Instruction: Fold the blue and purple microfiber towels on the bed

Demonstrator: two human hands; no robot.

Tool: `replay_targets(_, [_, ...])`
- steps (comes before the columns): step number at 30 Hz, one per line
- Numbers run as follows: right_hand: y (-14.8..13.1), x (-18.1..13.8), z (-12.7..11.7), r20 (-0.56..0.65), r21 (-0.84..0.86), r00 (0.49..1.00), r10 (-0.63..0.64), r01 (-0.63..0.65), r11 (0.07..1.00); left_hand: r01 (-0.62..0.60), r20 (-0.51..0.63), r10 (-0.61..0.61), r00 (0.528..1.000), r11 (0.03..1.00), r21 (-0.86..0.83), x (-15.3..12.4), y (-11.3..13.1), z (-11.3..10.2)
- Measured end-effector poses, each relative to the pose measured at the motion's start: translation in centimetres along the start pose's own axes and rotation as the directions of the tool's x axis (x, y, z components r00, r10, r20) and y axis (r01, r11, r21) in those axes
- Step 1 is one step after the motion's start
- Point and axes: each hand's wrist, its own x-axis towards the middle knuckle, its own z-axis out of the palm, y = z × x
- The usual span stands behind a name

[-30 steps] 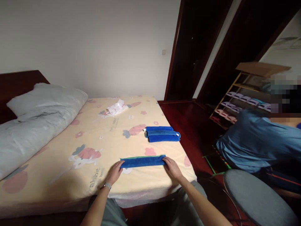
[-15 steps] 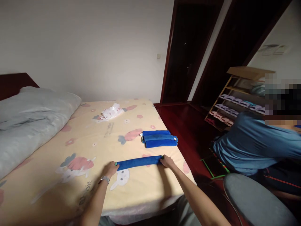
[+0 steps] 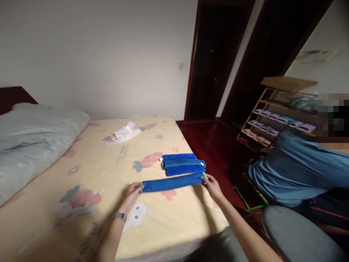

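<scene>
A long folded blue towel with green edging at its ends stretches between my hands, over the bed. My left hand, with a watch on the wrist, pinches its left end. At the other end, my right hand grips the green-edged corner. Just beyond lies a group of folded blue towels, side by side on the sheet, with small white tags showing. Whether the held towel touches the sheet or hangs slightly above it, I cannot tell.
A white plastic bag rests farther back on the patterned bed sheet. A grey quilt is heaped at left. To the right are a seated person in a blue shirt, a grey round stool and a shoe rack.
Both hands have moved right and slightly away from me with the towel, closer to the folded group. The towel is drawn out longer between them. The view has shifted slightly.
</scene>
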Motion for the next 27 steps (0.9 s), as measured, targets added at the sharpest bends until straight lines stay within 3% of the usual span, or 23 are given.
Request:
replay_targets(5, [-6.3, 9.0, -2.1, -0.184, 0.028, 0.967, -0.174, 0.182, 0.983, -0.263, -0.047, 0.263, 0.964, 0.965, 0.007, 7.6, 2.0, 10.0])
replay_targets(8, [-7.2, 13.8, -2.1, -0.26, -0.215, 0.943, -0.208, 0.154, 0.964, -0.337, -0.029, 0.345, 0.938, 0.929, 0.153, 11.8, 1.3, 14.2])
replay_targets(10, [-6.2, 15.7, -2.0, -0.278, -0.423, 0.939, -0.201, 0.068, 0.904, -0.326, -0.017, 0.34, 0.94, 0.914, 0.243, 13.3, 0.0, 15.3])
replay_targets(13, [-3.9, 16.4, -2.1, -0.298, -0.558, 0.938, -0.179, -0.019, 0.83, -0.299, -0.032, 0.327, 0.944, 0.896, 0.328, 12.0, -3.1, 13.6])
replay_targets(15, [-2.7, 16.2, -1.9, -0.197, -0.653, 0.947, -0.252, 0.065, 0.754, -0.311, -0.038, 0.361, 0.932, 0.847, 0.432, 8.9, -5.7, 10.4])
replay_targets(17, [-2.2, 16.2, -1.0, 0.089, -0.765, 0.934, -0.345, 0.286, 0.577, -0.417, 0.115, 0.489, 0.865, 0.571, 0.707, 4.8, -8.5, 6.6])
replay_targets(18, [-2.3, 16.3, -0.2, 0.268, -0.785, 0.9, -0.345, 0.411, 0.463, -0.43, 0.179, 0.513, 0.84, 0.427, 0.795, 2.7, -9.8, 4.9])
replay_targets(20, [-2.7, 16.9, 2.3, 0.55, -0.759, 0.806, -0.22, 0.592, 0.272, -0.418, 0.262, 0.533, 0.805, 0.194, 0.888, -0.8, -11.6, 2.2])
replay_targets(22, [-3.1, 17.8, 5.5, 0.684, -0.72, 0.729, -0.017, 0.678, 0.147, -0.403, 0.304, 0.554, 0.775, 0.063, 0.913, -2.9, -12.4, 1.1])
replay_targets(24, [-3.0, 18.8, 9.0, 0.721, -0.685, 0.664, 0.195, 0.725, 0.064, -0.386, 0.309, 0.577, 0.756, 0.012, 0.923, -3.5, -12.3, 1.3])
replay_targets(27, [-1.8, 20.0, 13.0, 0.658, -0.66, 0.598, 0.457, 0.751, -0.031, -0.355, 0.292, 0.59, 0.753, -0.011, 0.935, -3.2, -11.4, 2.3])
